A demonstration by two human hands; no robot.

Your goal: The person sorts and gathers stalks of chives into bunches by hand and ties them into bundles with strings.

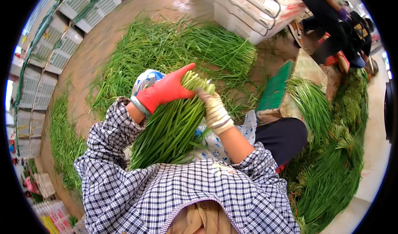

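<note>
A thick bunch of garlic chives (172,126) lies across my lap, its pale cut ends pointing up and away from me and its green leaves spreading towards my body. My left hand (170,87), in a red rubber glove, is closed around the bunch near the pale ends, with the thumb raised along them. My right hand (214,111), in a striped knit glove, grips the same end from the right with fingertips at the stems. Its fingers are partly hidden by the stalks.
Loose chives (145,43) cover the floor ahead. A smaller bundle (309,103) leans on a green-sided block (275,89) to the right, beside a large pile of bundles (327,180). White crates (248,16) stand ahead, more crates (37,84) line the left, and a person (331,22) is at upper right.
</note>
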